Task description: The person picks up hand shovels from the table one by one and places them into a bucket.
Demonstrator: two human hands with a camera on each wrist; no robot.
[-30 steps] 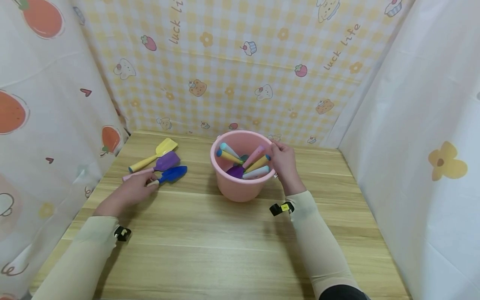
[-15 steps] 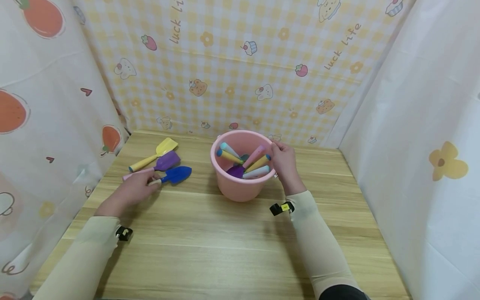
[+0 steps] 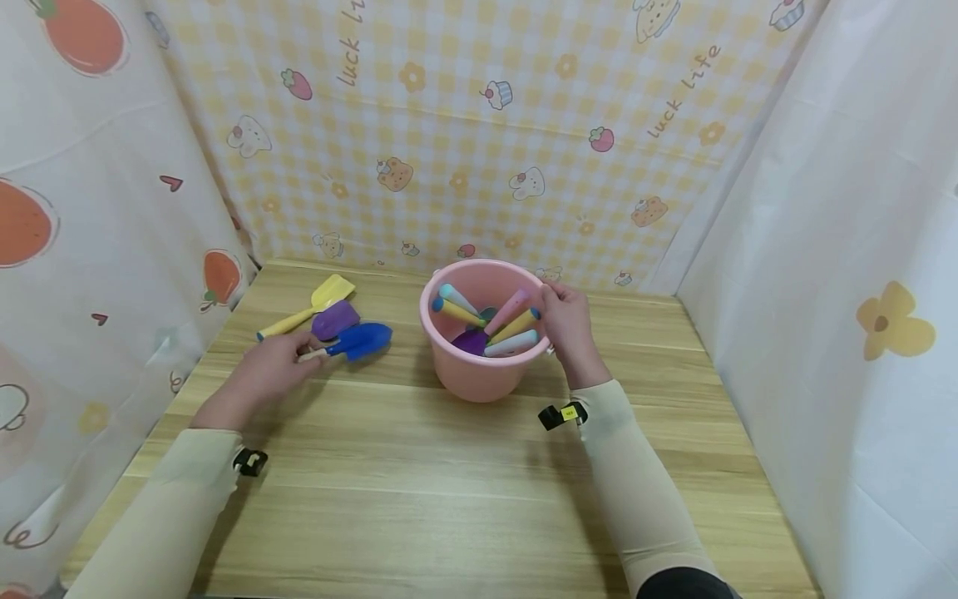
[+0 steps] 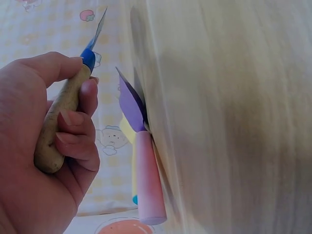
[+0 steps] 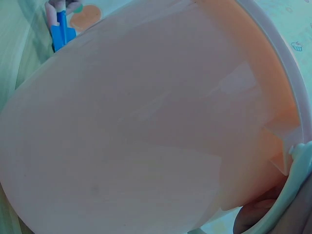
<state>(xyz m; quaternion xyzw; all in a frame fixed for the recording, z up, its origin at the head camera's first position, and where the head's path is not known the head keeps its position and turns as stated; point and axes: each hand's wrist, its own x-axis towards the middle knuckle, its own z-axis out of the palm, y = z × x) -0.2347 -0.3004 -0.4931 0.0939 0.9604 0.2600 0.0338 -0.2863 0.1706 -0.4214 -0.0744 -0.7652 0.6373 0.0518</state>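
My left hand (image 3: 273, 366) grips the wooden handle (image 4: 61, 114) of a blue hand trowel (image 3: 362, 340), its blade pointing right toward the bucket. In the left wrist view the trowel is raised off the table, the fingers curled round its handle. Beneath it lies a purple trowel (image 3: 336, 319) with a pink handle (image 4: 150, 178). A yellow shovel (image 3: 333, 293) lies behind that one. My right hand (image 3: 566, 324) pinches the rim of a pink bucket (image 3: 479, 378) at its right side. Inside stand several tools, among them a purple one (image 3: 471, 341) and pink, yellow and pale blue handles.
The wooden tabletop (image 3: 419, 491) stretches in front of the bucket. A yellow checked cloth (image 3: 449, 125) hangs behind the table, close to the bucket. White printed cloths close off the left (image 3: 112, 249) and right (image 3: 816, 274) sides.
My left hand has lifted the blue trowel and moved it slightly right and back, so it now overlaps the purple trowel in the head view. The right hand and bucket stay nearly still.
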